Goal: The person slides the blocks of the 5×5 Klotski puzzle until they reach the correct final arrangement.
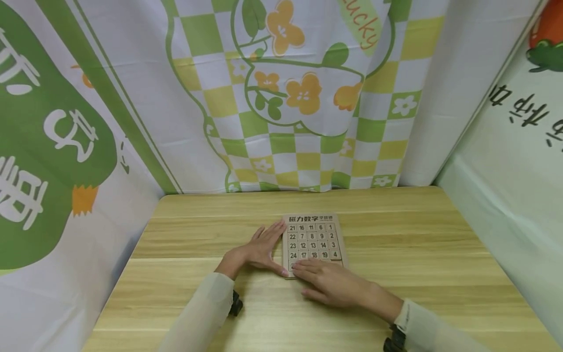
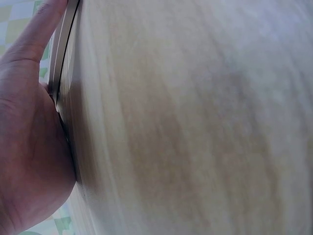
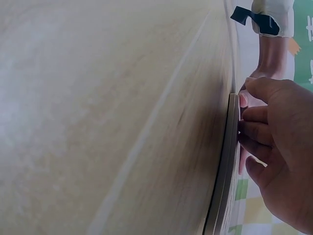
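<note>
A wooden sliding number puzzle lies flat on the table, with rows of square numbered tiles under a printed heading. My left hand touches its left side, straight fingers by the upper edge and thumb at the lower corner. Over the bottom row, my right hand rests its fingertips on the tiles near the lower left and hides most of that row. In the right wrist view, the fingers of the right hand bend lightly onto the top of the board. The left wrist view shows the left thumb along the board's edge.
The puzzle sits on a light wood-grain table. A checked, flowered curtain hangs behind the far edge. Printed white cloths stand at the left and right. Both wrists wear dark straps with small devices.
</note>
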### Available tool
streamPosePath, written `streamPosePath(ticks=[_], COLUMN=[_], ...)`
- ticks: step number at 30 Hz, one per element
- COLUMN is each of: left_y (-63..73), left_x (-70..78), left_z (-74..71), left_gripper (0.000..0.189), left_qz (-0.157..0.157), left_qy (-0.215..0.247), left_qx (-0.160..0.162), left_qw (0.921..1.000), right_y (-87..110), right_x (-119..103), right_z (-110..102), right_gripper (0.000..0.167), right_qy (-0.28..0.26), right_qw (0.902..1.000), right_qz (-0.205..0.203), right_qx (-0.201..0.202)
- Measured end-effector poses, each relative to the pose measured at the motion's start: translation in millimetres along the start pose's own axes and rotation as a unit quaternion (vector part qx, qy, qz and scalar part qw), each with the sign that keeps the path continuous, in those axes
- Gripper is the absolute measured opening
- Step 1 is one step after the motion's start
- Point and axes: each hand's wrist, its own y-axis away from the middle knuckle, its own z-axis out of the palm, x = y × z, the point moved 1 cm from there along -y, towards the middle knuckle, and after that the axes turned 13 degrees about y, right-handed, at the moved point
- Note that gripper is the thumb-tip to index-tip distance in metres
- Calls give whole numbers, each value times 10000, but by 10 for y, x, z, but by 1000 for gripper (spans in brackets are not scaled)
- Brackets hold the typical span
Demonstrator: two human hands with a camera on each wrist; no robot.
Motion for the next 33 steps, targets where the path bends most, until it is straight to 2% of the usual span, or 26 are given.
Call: streamPosePath(ticks=[10,20,30,33], left_y=[34,80,37,13], left_x=[117,197,73,2], left_z=[-53,-100,-40,-1], left_gripper=[147,150,150,151], left_qz=[-50,-20,38,27], left_qy=[115,228,161,-33], left_qx=[-55,-102,-76,-27], left_qw=[9999,9997,9998,10000], right_y=[41,259,299,303], right_x=[18,158,205,212], right_z=[-29,-84,-54,-56], right_gripper=[57,52,54,54], right_qy=[-26,-378,-345,-302], right_qw=[10000,9990,9992,9994], right_qz=[28,249,174,128], right_qx=[3,41,37,78])
